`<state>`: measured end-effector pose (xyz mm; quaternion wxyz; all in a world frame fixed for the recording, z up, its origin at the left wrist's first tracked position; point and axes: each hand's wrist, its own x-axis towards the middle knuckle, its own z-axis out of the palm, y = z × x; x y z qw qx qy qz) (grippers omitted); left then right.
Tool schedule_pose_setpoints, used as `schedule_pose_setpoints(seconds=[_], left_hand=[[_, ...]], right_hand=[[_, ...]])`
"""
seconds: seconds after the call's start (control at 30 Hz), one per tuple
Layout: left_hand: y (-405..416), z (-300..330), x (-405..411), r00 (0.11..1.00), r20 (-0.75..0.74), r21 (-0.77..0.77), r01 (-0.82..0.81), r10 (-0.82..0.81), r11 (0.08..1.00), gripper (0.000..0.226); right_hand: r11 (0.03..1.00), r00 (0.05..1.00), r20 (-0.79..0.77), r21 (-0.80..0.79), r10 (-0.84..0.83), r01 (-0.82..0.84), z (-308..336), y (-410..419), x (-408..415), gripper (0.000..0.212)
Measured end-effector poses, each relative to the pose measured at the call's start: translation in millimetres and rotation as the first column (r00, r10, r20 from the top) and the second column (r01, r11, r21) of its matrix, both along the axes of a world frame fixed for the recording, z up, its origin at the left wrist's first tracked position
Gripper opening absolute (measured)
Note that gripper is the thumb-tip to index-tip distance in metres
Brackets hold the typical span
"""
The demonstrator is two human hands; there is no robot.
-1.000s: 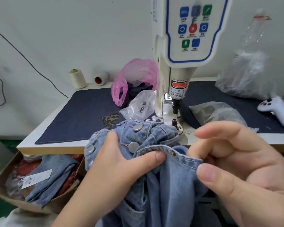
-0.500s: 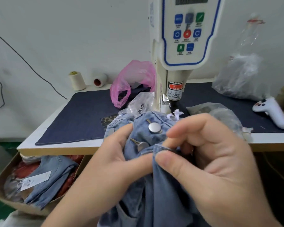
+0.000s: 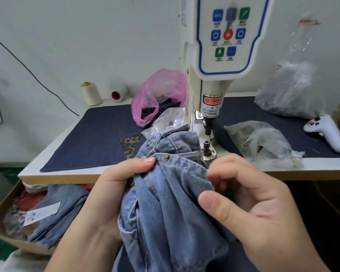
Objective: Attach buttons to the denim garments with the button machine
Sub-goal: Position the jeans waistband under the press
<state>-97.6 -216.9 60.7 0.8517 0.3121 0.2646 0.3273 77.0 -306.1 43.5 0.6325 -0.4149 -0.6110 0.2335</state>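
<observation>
A light blue denim garment [image 3: 171, 203] hangs bunched in front of the table edge, its upper folds lying on the table. My left hand [image 3: 110, 195] grips its left side, thumb pressed on the hem beside a small brass stud [image 3: 167, 157]. My right hand [image 3: 253, 205] has curled fingers at the hem's right end, and its thumb lies over the fabric. The white button machine [image 3: 220, 55] stands just behind. Its punch [image 3: 207, 128] hangs above the lower die [image 3: 206, 146], to the right of the garment's top fold.
A dark blue mat [image 3: 98, 138] covers the table. On it lie a pink bag [image 3: 159, 91], clear bags [image 3: 263, 140], a leopard-print scrap [image 3: 130, 144] and a white handheld controller [image 3: 326, 132]. Thread cones [image 3: 90, 93] stand at the back. A cardboard box [image 3: 0, 228] holding denim sits lower left.
The garment has been turned, so the silver buttons are hidden and the brass stud faces up. My right hand has slid right along the hem, away from my left thumb.
</observation>
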Motion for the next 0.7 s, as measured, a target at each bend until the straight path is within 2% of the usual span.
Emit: schedule_pose_setpoints(seconds=[0.17,0.27,0.37,0.43,0.53,0.57,0.63,0.7], left_hand=[[1.9,-0.6,-1.1,1.000,-0.002,-0.004,0.006,-0.006,1.000,0.039],[2.8,-1.8,-4.3,1.000,0.011,0.007,-0.010,0.010,1.000,0.046],[0.6,-0.4,-8.0,1.000,0.008,0.035,0.008,-0.009,0.999,0.038],[1.0,-0.7,-7.6,0.988,0.115,0.030,0.101,-0.104,0.994,0.046],[7.8,-8.4,-7.9,0.987,0.133,0.001,0.093,-0.092,0.996,0.043],[8.7,-9.4,-7.1,0.994,0.105,0.017,0.037,-0.039,0.999,0.041],[4.9,-7.0,-5.6,0.995,0.097,0.066,-0.012,0.006,0.998,0.030],[6.2,-8.0,-9.9,0.994,0.104,0.048,0.023,-0.028,0.999,0.023]], right_hand=[[0.980,0.986,0.043,0.126,-0.161,0.155,-1.1,-1.0,-7.1,0.009],[0.987,0.993,0.026,0.116,-0.117,0.113,-0.5,-2.4,-7.7,0.010],[0.997,0.999,-0.003,-0.063,0.032,-0.032,3.1,-1.2,-6.1,0.030],[0.970,0.988,0.040,-0.200,0.151,-0.140,4.4,-0.3,-3.9,0.043],[0.952,0.969,0.163,-0.273,0.185,-0.136,6.0,2.6,-7.7,0.039],[0.951,0.970,0.176,-0.286,0.170,-0.115,5.8,3.4,-10.0,0.036],[0.935,0.978,0.141,-0.340,0.155,-0.099,5.4,5.0,-14.0,0.035],[0.914,0.985,0.033,-0.378,0.170,-0.145,5.8,6.6,-14.9,0.032]])
